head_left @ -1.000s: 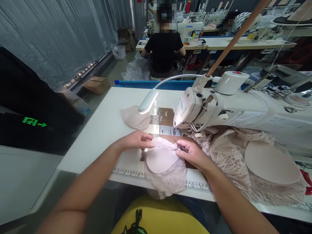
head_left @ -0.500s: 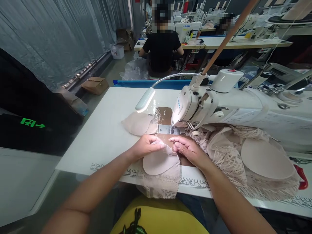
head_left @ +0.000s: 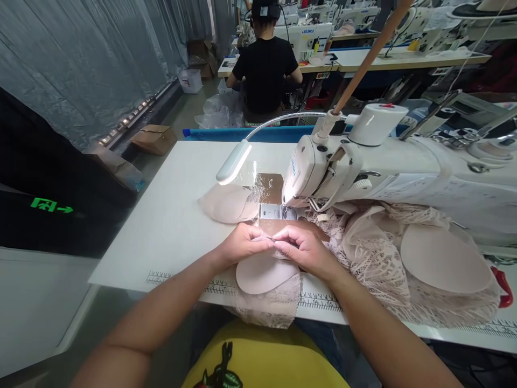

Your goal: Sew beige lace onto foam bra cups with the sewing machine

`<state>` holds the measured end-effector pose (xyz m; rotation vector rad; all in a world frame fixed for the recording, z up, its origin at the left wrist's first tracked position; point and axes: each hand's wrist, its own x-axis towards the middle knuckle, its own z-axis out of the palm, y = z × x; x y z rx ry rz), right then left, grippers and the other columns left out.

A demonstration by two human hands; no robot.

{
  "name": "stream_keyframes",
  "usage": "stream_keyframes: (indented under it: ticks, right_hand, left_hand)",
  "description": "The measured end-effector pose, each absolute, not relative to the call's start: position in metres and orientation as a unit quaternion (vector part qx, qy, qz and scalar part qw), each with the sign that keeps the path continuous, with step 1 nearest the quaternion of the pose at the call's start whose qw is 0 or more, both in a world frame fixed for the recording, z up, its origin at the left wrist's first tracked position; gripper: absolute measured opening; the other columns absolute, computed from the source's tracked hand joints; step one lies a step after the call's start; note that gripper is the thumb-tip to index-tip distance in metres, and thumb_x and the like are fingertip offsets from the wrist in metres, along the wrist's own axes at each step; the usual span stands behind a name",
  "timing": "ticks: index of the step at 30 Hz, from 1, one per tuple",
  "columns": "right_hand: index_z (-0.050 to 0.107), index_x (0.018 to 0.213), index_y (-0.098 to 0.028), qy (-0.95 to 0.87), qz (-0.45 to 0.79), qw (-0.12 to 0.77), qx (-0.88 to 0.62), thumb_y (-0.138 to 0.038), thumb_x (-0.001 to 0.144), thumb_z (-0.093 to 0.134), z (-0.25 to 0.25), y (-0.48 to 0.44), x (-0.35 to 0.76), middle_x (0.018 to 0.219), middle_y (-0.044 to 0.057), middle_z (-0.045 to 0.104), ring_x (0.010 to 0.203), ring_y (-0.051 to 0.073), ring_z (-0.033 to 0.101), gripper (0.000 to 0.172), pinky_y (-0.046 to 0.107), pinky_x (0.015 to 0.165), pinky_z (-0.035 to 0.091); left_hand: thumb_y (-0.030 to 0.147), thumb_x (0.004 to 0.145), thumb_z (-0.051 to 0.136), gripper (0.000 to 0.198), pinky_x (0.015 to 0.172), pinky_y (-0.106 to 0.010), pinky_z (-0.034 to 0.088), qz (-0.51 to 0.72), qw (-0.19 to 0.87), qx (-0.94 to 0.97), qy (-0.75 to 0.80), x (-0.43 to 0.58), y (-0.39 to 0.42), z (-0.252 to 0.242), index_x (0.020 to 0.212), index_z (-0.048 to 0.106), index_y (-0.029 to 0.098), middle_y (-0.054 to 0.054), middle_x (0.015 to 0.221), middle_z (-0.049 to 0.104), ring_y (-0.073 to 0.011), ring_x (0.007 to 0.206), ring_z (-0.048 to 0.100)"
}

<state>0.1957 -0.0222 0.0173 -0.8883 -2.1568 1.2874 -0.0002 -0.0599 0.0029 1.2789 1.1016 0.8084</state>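
Observation:
A pale pink lace bra cup [head_left: 264, 274] lies at the table's front, its lace hem hanging over the edge. My left hand [head_left: 245, 243] pinches its top edge between thumb and fingers. My right hand [head_left: 301, 247] is closed at the same edge, its fingertips meeting those of the left. Something thin and dark shows between the fingertips, too small to name. Just beyond my hands is the metal needle plate [head_left: 270, 211] of the white sewing machine [head_left: 309, 167]. Another smooth cup piece [head_left: 226, 203] rests left of the plate.
Lace garments with cups [head_left: 444, 258] are heaped right, under the machine arm. A lamp [head_left: 234, 161] on a bendable neck hangs over the table [head_left: 161, 215]. A red-handled thing [head_left: 503, 288] lies at the far right. Ahead, a person in black [head_left: 264, 70] sits at another machine.
My right hand has moved left, closing the gap to my left hand, and its fingertips are now at the cup's top edge. The camera view has shifted slightly.

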Motion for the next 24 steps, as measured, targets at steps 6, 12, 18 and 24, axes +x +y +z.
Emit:
stream_keyframes:
  ticks: [6, 12, 18, 24]
  right_hand:
    - [0.062, 0.095, -0.018, -0.713, 0.486, 0.315, -0.395, -0.04, 0.085, 0.054, 0.006, -0.02, 0.2, 0.085, 0.006, 0.067, 0.075, 0.018, 0.062, 0.025, 0.031, 0.065, 0.049]
    - [0.059, 0.114, -0.021, -0.896, 0.271, 0.215, -0.277, -0.024, 0.083, 0.056, 0.004, -0.034, 0.193, 0.098, 0.006, 0.065, 0.075, 0.016, 0.059, 0.032, 0.026, 0.062, 0.044]
    - [0.058, 0.064, -0.019, -0.949, 0.167, 0.012, -0.267, -0.005, 0.066, 0.054, 0.015, -0.037, 0.197, 0.077, 0.003, 0.063, 0.065, 0.014, 0.054, 0.014, 0.024, 0.054, 0.035]
    - [0.061, 0.074, -0.02, -0.864, 0.268, 0.053, -0.423, -0.016, 0.079, 0.048, 0.037, -0.02, 0.217, 0.078, 0.004, 0.066, 0.071, 0.019, 0.058, 0.015, 0.029, 0.061, 0.042]
  left_hand:
    - [0.045, 0.084, 0.058, 0.036, 0.054, -0.023, 0.033, 0.307, 0.489, 0.649, 0.496, -0.008, -0.064, 0.022, 0.066, 0.059, 0.013, 0.001, 0.061, 0.049, -0.0098, 0.058, 0.044]
    - [0.036, 0.083, 0.058, 0.027, 0.081, -0.031, 0.044, 0.288, 0.168, 0.71, 0.62, -0.04, -0.022, 0.04, 0.1, 0.067, 0.017, -0.008, 0.103, 0.065, -0.0219, 0.092, 0.058]
    - [0.02, 0.061, 0.068, 0.035, 0.066, -0.034, 0.045, 0.204, 0.242, 0.678, 0.663, -0.059, 0.02, 0.021, 0.096, 0.066, 0.017, -0.008, 0.087, 0.065, -0.0265, 0.079, 0.06]
    - [0.034, 0.077, 0.057, 0.019, 0.051, -0.024, 0.039, 0.216, 0.386, 0.664, 0.602, -0.056, -0.011, 0.018, 0.073, 0.06, 0.015, -0.001, 0.066, 0.057, -0.0142, 0.059, 0.054]
